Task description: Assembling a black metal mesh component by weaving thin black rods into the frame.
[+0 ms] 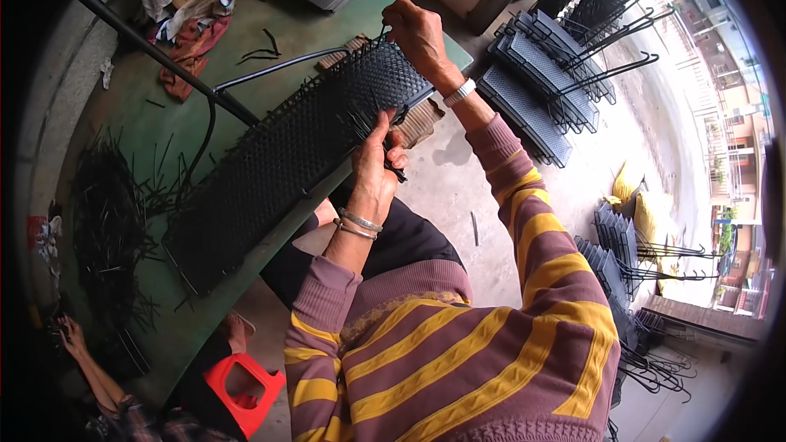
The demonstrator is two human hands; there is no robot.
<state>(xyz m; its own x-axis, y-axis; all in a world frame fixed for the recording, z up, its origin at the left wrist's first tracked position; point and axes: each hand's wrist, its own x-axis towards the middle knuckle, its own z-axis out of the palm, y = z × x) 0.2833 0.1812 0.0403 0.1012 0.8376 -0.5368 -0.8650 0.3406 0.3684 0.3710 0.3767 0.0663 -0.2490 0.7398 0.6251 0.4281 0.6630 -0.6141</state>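
Observation:
A long black mesh panel (270, 155) with a wire frame lies slantwise across the green table. Short black ends stick up in a row along its far long edge. My left hand (377, 160) is closed around a bunch of thin black strips (360, 124), just over the panel's near edge. At the panel's far right corner, my right hand (416, 37) is closed in a pinch. A thin black strand shows below its fingertips at the edge; whatever else is between the fingers is hidden. Ridged cardboard (419, 121) lies under the panel's right end.
A heap of loose black strips (110, 221) covers the table's left side. A black metal bar (155, 49) crosses at the upper left, near rags (192, 49). Another person's hand (72, 336) and a red stool (246, 393) are at lower left. Black mesh racks (532, 82) stand stacked on the right.

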